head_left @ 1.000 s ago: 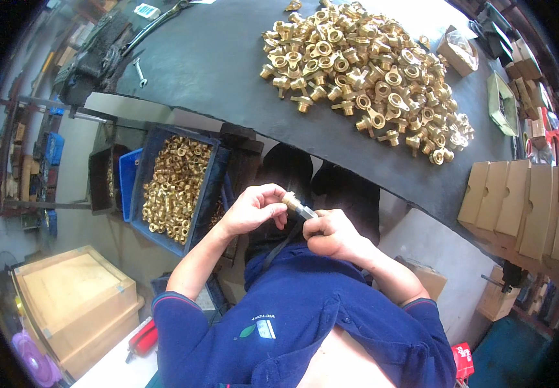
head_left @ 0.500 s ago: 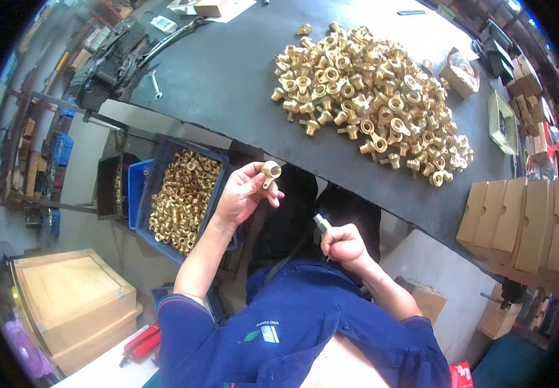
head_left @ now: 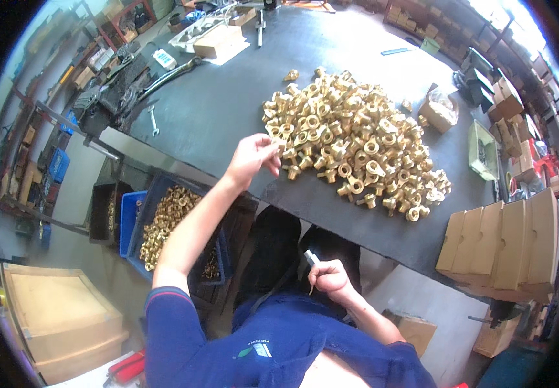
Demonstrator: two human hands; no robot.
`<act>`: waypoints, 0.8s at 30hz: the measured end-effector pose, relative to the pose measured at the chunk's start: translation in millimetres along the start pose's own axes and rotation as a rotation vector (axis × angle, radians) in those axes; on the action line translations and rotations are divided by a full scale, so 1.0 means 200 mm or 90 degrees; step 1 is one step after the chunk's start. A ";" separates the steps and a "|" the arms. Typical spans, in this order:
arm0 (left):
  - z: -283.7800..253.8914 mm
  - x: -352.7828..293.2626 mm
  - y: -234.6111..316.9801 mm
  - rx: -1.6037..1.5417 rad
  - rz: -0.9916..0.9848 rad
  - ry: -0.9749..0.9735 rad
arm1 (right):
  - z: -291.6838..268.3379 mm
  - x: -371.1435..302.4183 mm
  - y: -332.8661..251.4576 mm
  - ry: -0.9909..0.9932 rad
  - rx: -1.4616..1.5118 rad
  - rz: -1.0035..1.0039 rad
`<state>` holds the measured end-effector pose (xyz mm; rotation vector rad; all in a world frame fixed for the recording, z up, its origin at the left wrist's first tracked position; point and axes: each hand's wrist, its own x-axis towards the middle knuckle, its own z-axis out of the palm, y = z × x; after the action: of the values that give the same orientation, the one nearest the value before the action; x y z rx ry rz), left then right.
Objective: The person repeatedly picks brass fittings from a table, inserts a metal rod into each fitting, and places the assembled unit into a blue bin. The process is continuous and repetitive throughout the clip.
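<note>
A large heap of brass fittings (head_left: 350,145) lies on the dark worktable (head_left: 228,110). My left hand (head_left: 252,157) is stretched out to the heap's near left edge, fingers pinching at a fitting there; whether it grips one I cannot tell. My right hand (head_left: 328,279) stays low by my lap, closed around a small grey tool (head_left: 310,258) that sticks up from the fist.
A blue crate of brass fittings (head_left: 163,223) stands on the floor under the table's left side, beside a black bin (head_left: 105,213). Flat cardboard boxes (head_left: 506,242) stack at the right. A wooden box (head_left: 60,317) sits lower left. Wrenches and tools (head_left: 157,77) lie at the table's far left.
My hands have parted. The left hand went from my lap up to the heap, where half a second ago it held a fitting over the crate. The right hand dropped back with the tool.
</note>
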<state>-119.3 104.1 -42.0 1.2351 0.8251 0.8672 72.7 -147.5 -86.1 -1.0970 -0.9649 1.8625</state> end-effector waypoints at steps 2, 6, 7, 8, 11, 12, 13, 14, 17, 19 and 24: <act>0.03 0.22 0.11 0.059 0.019 0.029 | -0.01 -0.02 -0.02 0.011 -0.042 0.019; 0.01 0.69 0.11 0.426 0.204 0.184 | -0.02 -0.05 -0.05 0.006 -0.002 -0.045; 0.02 0.79 0.09 0.463 0.244 0.224 | -0.03 -0.06 -0.06 0.011 0.006 -0.038; 0.05 0.87 0.09 0.422 0.217 0.222 | -0.04 -0.06 -0.07 0.017 -0.005 -0.056; 0.05 1.00 0.05 0.461 0.274 0.200 | -0.06 -0.07 -0.07 0.020 -0.048 -0.107; 0.07 0.98 0.06 0.465 0.293 0.165 | -0.07 -0.08 -0.08 0.028 -0.142 -0.167; 0.10 0.91 0.10 0.461 0.303 0.145 | -0.08 -0.07 -0.08 0.037 -0.131 -0.160; 0.11 0.82 0.13 0.429 0.248 0.122 | -0.07 -0.08 -0.08 0.044 -0.121 -0.150; 0.12 0.47 0.20 0.393 0.224 0.027 | -0.04 -0.06 -0.11 0.079 -0.214 -0.174; 0.15 0.23 0.15 0.229 0.136 -0.029 | -0.03 -0.04 -0.13 0.095 -0.251 -0.168; 0.22 -0.36 -0.10 -0.138 -0.031 -0.145 | 0.05 0.04 -0.15 0.060 -0.346 -0.192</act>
<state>-110.1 19.1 -51.7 1.0950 0.5611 0.7403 68.1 -128.9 -59.2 -1.2491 -1.5396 1.3236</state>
